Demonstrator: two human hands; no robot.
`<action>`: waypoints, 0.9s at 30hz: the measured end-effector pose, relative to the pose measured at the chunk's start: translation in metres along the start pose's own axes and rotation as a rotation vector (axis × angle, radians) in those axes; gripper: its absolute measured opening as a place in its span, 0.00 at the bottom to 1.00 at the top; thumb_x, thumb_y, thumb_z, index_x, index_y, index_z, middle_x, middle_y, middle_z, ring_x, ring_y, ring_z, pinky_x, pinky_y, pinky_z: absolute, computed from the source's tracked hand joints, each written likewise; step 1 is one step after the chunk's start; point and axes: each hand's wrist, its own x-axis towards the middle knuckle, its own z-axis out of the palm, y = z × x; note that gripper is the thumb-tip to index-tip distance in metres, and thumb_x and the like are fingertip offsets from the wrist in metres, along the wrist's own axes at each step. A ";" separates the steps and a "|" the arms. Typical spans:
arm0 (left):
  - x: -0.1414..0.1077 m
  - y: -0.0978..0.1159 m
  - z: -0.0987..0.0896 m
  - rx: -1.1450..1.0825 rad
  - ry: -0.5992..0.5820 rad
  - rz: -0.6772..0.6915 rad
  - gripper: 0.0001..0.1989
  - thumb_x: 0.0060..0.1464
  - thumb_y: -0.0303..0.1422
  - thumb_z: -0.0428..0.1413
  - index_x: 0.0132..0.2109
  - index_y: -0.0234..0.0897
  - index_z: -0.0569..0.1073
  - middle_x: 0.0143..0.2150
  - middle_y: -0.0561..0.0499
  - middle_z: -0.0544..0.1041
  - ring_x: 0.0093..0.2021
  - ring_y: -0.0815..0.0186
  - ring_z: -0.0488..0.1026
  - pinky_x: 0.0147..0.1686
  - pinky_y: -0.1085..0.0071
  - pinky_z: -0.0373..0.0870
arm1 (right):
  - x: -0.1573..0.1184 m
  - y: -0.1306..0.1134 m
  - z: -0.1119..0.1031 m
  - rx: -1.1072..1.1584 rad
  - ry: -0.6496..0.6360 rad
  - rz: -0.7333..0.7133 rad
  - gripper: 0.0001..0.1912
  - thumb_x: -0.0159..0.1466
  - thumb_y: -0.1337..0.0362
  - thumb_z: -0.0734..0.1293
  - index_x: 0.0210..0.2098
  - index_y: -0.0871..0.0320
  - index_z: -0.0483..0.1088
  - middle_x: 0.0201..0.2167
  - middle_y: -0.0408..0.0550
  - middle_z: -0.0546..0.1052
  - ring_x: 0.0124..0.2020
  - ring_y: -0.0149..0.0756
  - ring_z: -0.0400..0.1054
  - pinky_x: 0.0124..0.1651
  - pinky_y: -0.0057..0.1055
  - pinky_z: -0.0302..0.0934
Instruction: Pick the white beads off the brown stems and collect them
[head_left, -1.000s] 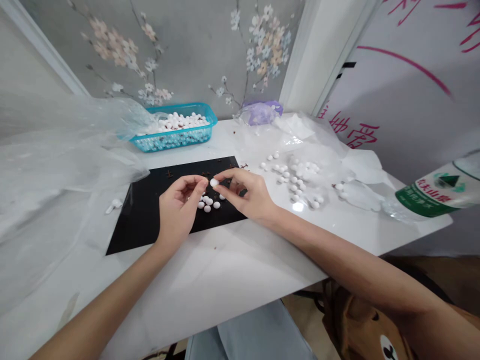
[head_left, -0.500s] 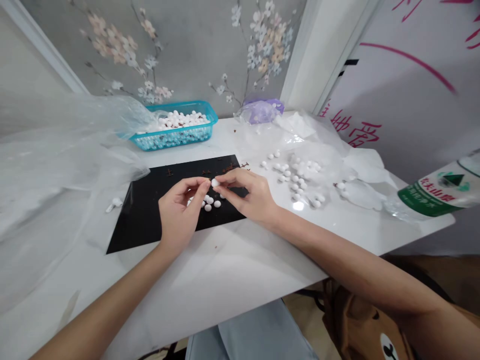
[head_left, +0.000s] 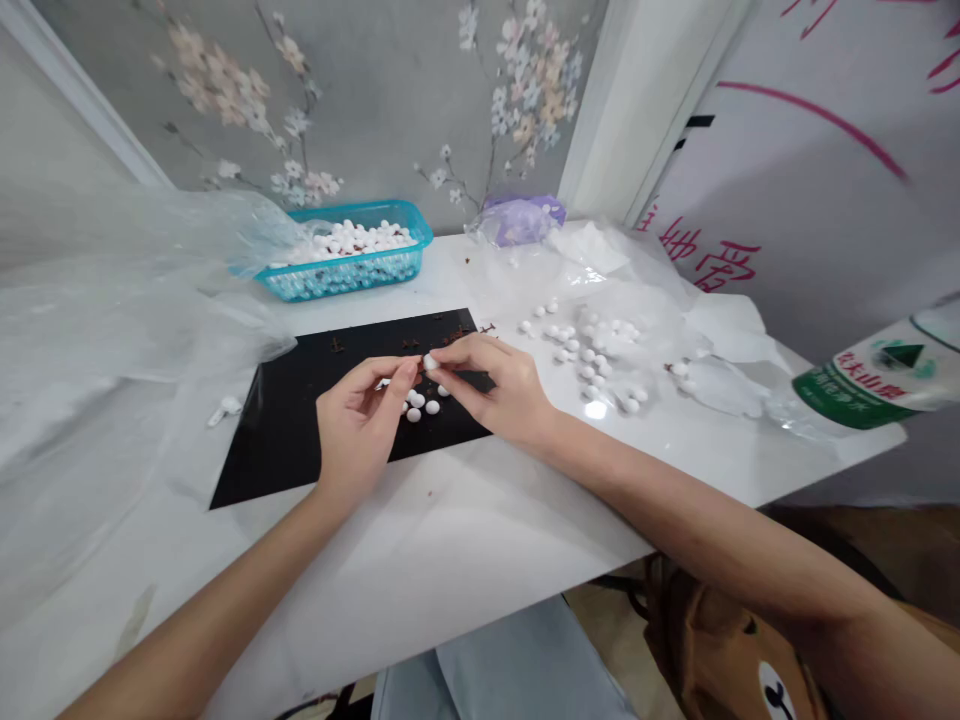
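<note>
White ball [head_left: 430, 362] pinched in the right hand [head_left: 504, 392], over a black mat [head_left: 274, 440]

At far left, a clear plastic sheet [head_left: 112, 400] spreads over the white table [head_left: 420, 540], its edge near the mat's left side. Behind the mat, a blue basket [head_left: 341, 284] holds many white balls mixed with brown bits.

The left hand [head_left: 356, 420] is over the mat, thumb and forefinger nearly together just beside the ball; whether they grip anything, I cannot tell. Below the fingertips lies a small cluster [head_left: 417, 402] of balls on the mat.

The ball sits between the right thumb and forefinger, a narrow grip. Brown pieces [head_left: 459, 333] lie along the mat's back edge, behind that hand. Further right, loose balls [head_left: 592, 360] are scattered by crumpled clear wrap [head_left: 660, 310], with a purple packet [head_left: 529, 220] behind. At far right, a bottle [head_left: 874, 375] with a green-and-white label lies tilted.
</note>
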 end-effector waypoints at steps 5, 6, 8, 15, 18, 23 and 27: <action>0.001 -0.002 -0.001 -0.059 -0.075 0.039 0.08 0.54 0.37 0.54 0.35 0.38 0.75 0.34 0.52 0.75 0.37 0.69 0.72 0.39 0.73 0.70 | 0.001 0.003 -0.001 -0.023 0.020 -0.089 0.05 0.63 0.69 0.61 0.37 0.58 0.68 0.32 0.46 0.74 0.35 0.28 0.70 0.38 0.25 0.68; 0.001 -0.002 -0.001 -0.066 -0.089 0.036 0.08 0.55 0.37 0.54 0.35 0.38 0.74 0.35 0.51 0.75 0.38 0.68 0.73 0.40 0.72 0.70 | 0.001 0.003 -0.002 -0.030 0.021 -0.106 0.05 0.63 0.69 0.61 0.37 0.58 0.68 0.32 0.46 0.74 0.35 0.28 0.70 0.39 0.25 0.68; 0.002 -0.003 -0.002 -0.068 -0.110 0.032 0.08 0.55 0.37 0.54 0.35 0.38 0.74 0.36 0.51 0.75 0.39 0.67 0.73 0.42 0.71 0.70 | 0.002 0.002 -0.003 -0.054 0.019 -0.125 0.05 0.63 0.70 0.61 0.36 0.58 0.68 0.32 0.46 0.74 0.35 0.28 0.69 0.39 0.25 0.68; 0.002 -0.002 -0.002 -0.075 -0.173 0.045 0.06 0.53 0.35 0.55 0.37 0.38 0.74 0.39 0.50 0.74 0.42 0.66 0.72 0.42 0.69 0.71 | 0.002 0.004 -0.006 -0.104 0.005 -0.111 0.05 0.64 0.69 0.60 0.36 0.57 0.67 0.32 0.46 0.74 0.35 0.29 0.69 0.37 0.26 0.67; 0.009 -0.005 -0.008 -0.004 -0.223 0.075 0.07 0.54 0.35 0.54 0.38 0.38 0.74 0.41 0.50 0.75 0.42 0.66 0.72 0.41 0.70 0.71 | 0.002 0.008 -0.006 -0.125 -0.028 -0.071 0.05 0.64 0.67 0.60 0.36 0.57 0.67 0.32 0.47 0.74 0.34 0.29 0.69 0.35 0.27 0.66; 0.031 -0.020 -0.027 0.368 -0.390 0.283 0.13 0.54 0.38 0.54 0.44 0.37 0.74 0.45 0.47 0.74 0.47 0.62 0.70 0.50 0.63 0.64 | 0.002 0.018 -0.006 -0.160 -0.124 -0.002 0.05 0.64 0.65 0.60 0.36 0.58 0.66 0.32 0.47 0.72 0.32 0.30 0.68 0.37 0.29 0.65; 0.037 -0.031 -0.034 0.625 -0.564 0.392 0.25 0.48 0.44 0.57 0.52 0.37 0.69 0.50 0.44 0.71 0.52 0.56 0.66 0.53 0.58 0.61 | 0.003 0.022 -0.008 -0.207 -0.113 0.027 0.04 0.63 0.66 0.60 0.35 0.58 0.65 0.33 0.47 0.72 0.31 0.30 0.68 0.35 0.28 0.63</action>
